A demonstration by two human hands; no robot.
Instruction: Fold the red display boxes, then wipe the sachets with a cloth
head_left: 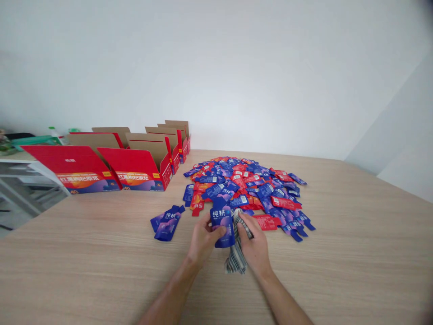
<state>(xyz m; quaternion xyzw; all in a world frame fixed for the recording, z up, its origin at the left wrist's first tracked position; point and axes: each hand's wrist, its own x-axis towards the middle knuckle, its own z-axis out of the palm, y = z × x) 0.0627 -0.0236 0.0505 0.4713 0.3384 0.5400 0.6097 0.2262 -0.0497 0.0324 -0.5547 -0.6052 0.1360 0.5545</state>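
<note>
My left hand (203, 234) grips a blue pouch (222, 223) with white lettering, its thumb across the front and the spout end pointing away from me. Right beside it, my right hand (253, 239) is closed on a grey striped cloth (237, 257), whose loose end hangs down towards the table. The cloth is next to the pouch's right edge; whether they touch I cannot tell. Beyond both hands spreads a heap of blue and red pouches (238, 178). To the left of my hands, a few blue pouches (168, 224) lie overlapping on the wood-grain table (111, 266).
Red cartons with raised flaps stand in rows at the left, among them a front carton (135, 169) and a leftmost carton (81, 169). A white wall (257, 81) rises behind the table. Past the table's left edge is a white shelf (16, 157) with assorted items.
</note>
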